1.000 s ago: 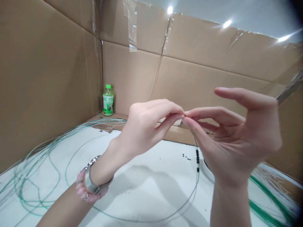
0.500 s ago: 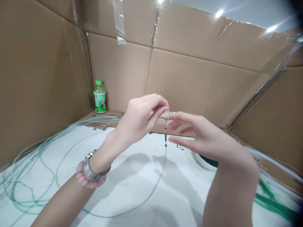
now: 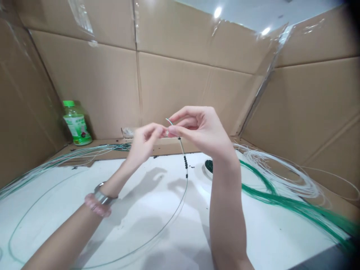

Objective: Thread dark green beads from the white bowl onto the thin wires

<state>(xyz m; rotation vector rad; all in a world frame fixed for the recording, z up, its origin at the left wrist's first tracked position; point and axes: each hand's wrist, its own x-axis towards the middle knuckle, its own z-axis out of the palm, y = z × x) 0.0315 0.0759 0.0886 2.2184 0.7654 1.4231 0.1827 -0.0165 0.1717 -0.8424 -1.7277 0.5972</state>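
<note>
My left hand (image 3: 144, 142) and my right hand (image 3: 201, 127) meet above the white table (image 3: 157, 210), fingertips pinched together. My right hand pinches the top end of a thin green wire (image 3: 180, 195), whose tip curls up just above the fingers. The wire hangs down and sweeps in a wide loop over the table. Several small dark beads (image 3: 185, 163) sit on it a little below my fingers. My left hand's thumb and forefinger are pressed together against the wire end; what they hold is too small to name.
A small white dish of dark beads (image 3: 208, 167) stands behind my right forearm, loose beads (image 3: 191, 167) beside it. Bundles of green wires (image 3: 284, 204) and white wires (image 3: 270, 168) lie right, more green wires (image 3: 73, 153) left. A green-capped bottle (image 3: 75, 123) stands in the cardboard corner.
The view has swung right. My right hand, open and apart half a second ago, has risen and pinched the wire's top end against my left fingertips.
</note>
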